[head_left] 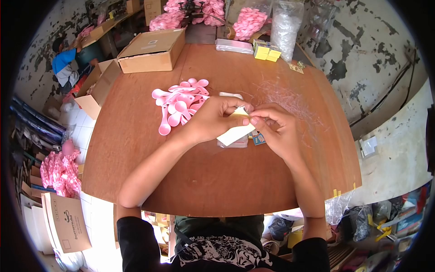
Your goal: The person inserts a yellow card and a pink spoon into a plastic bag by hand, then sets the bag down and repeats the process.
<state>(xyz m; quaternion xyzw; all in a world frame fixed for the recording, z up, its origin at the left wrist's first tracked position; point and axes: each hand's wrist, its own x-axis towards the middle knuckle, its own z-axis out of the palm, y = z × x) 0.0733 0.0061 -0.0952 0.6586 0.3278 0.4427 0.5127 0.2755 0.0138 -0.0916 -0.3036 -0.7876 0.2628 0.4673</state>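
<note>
My left hand [216, 119] is closed on a pale yellow piece of paper or card [236, 132], thumb on top. At the upper corner of this paper, the fingertips of my right hand [277, 129] are pinched together; what lies between them is too small to tell. Beneath both hands is a stack of clear plastic packets [238, 143], partly hidden. A small blue printed card [258, 138] shows under my right hand. Left of my hands lies a pile of pink plastic measuring spoons [180, 106].
Thin, tangled plastic strips [290, 102] lie to the right. At the back stand a cardboard box [152, 50], yellow small boxes [266, 51], a clear packet stack [234, 46] and a tall plastic bag [286, 29]. A person [65, 63] sits at far left, beyond the table.
</note>
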